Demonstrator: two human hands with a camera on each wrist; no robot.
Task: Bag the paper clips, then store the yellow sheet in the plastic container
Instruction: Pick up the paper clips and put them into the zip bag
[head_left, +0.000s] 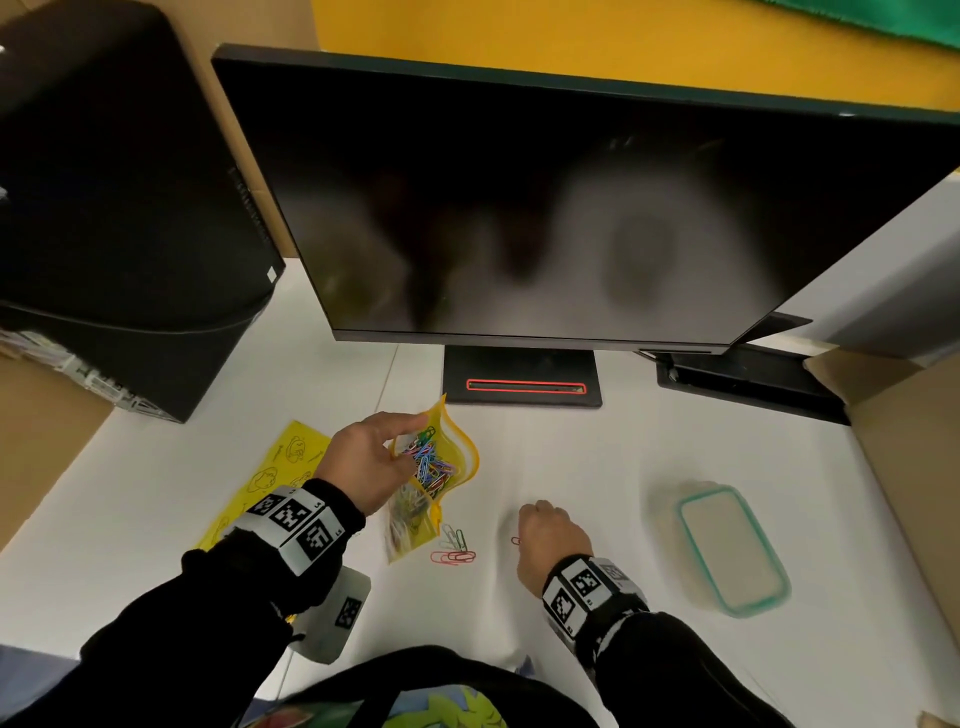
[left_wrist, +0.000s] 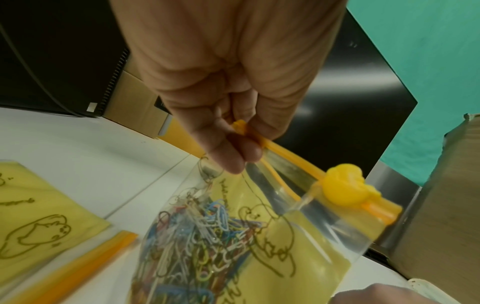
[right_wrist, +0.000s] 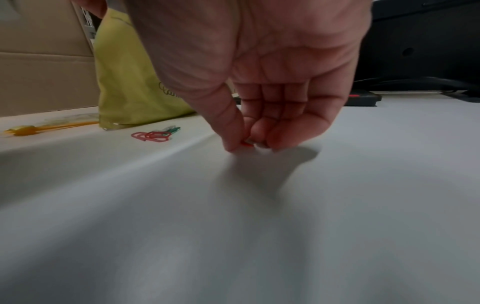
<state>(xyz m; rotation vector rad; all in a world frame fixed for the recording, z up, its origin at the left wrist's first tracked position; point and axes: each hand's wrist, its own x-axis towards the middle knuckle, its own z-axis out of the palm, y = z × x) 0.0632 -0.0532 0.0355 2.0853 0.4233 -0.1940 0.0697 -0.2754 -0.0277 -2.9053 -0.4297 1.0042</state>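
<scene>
Left hand, head view: the left hand (head_left: 363, 457) holds the zip bag (head_left: 436, 462) up off the white desk (head_left: 597, 467), thumb and fingers pinched on its open mouth; coloured paper clips (head_left: 431, 465) are heaped inside.
Right hand, head view: the right hand (head_left: 545, 540) is down on the desk, fingertips curled together on a red clip (head_left: 515, 541).
Loose clips, head view: a small cluster of loose clips (head_left: 454, 551) lies between the bag and the right hand.
Yellow sheet, head view: the yellow sheet (head_left: 270, 478) lies flat left of the left hand.
Plastic container, head view: the plastic container (head_left: 732, 545) with a teal-rimmed lid sits well right of the right hand.
Room, head view: a dark monitor (head_left: 545, 208) stands at the back on its stand; a black computer tower (head_left: 119, 208) is at the left; cardboard walls flank the desk; behind is a yellow wall.
Left wrist view: fingers (left_wrist: 233, 156) pinch the orange zip strip; a yellow slider (left_wrist: 345, 189) sits farther along it.
Right wrist view: thumb and fingers (right_wrist: 280, 135) close on the red clip against the desk; the bag hangs behind, its bottom edge near the desk.
</scene>
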